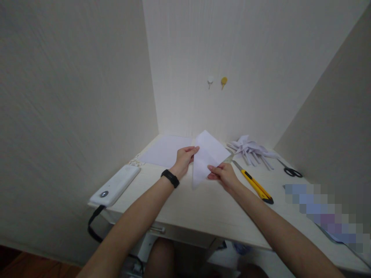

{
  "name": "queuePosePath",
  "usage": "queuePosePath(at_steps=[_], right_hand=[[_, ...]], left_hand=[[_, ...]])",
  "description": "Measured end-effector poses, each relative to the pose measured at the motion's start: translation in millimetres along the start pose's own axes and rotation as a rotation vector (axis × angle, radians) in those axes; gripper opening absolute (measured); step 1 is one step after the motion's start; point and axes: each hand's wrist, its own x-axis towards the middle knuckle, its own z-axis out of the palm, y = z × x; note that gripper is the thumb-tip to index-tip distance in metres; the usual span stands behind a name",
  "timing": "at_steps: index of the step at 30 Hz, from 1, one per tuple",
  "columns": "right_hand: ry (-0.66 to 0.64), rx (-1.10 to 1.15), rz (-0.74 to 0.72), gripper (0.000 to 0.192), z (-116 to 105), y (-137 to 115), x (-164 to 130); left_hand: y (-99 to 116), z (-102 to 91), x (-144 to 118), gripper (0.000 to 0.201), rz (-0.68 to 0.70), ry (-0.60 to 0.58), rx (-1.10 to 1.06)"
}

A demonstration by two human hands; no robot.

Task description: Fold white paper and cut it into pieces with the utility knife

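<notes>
A white sheet of paper [208, 156], folded into a pointed shape, is lifted just above the pale desk [203, 208]. My left hand [185, 157] pinches its left edge; a black band sits on that wrist. My right hand [223, 174] grips the paper's lower right part with the fingers curled over it. Both hands are at the middle of the desk.
A flat white sheet [165, 150] lies behind my left hand. A yellow utility knife [253, 183] lies right of my right hand, with a pile of folded paper pieces [251, 150] and black scissors [291, 170] beyond. A white power bank [114, 185] rests at the left edge. Walls enclose three sides.
</notes>
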Motion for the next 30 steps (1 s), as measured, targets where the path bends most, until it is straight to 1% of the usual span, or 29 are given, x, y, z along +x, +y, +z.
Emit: queuePosePath(at_steps=[3,7,11,14,19,23,26,28,30], right_hand=[[0.002,0.006,0.001,0.039,0.8,0.2,-0.2],[0.004,-0.010,-0.001,0.039,0.1,2.4,1.0],[-0.036,-0.011,0.015,0.036,-0.1,5.1,1.2],[-0.066,-0.003,0.030,0.035,0.0,6.3,0.5],[-0.079,-0.007,0.041,0.034,0.2,6.5,-0.4],[-0.093,0.002,0.042,0.034,1.5,5.7,-1.3],[-0.098,0.008,0.043,0.035,2.4,5.3,-2.2],[-0.098,0.005,0.045,0.036,2.3,5.7,-2.3],[-0.091,0.000,0.037,0.036,1.6,6.6,-1.7]], left_hand=[[0.0,-0.5,0.5,0.040,-0.012,0.020,-0.019],[2.8,1.4,-1.1,0.043,-0.021,-0.010,-0.025],[7.4,1.2,-0.8,0.041,-0.003,-0.026,-0.028],[9.5,-0.3,1.1,0.039,0.006,-0.002,-0.050],[11.8,0.5,0.9,0.034,0.003,0.046,-0.056],[10.5,1.6,1.1,0.029,0.009,0.083,-0.039],[8.6,0.3,3.2,0.030,0.020,0.089,-0.047],[8.3,-0.9,4.5,0.032,0.029,0.074,-0.045],[8.4,-2.2,4.9,0.034,0.019,0.008,-0.022]])
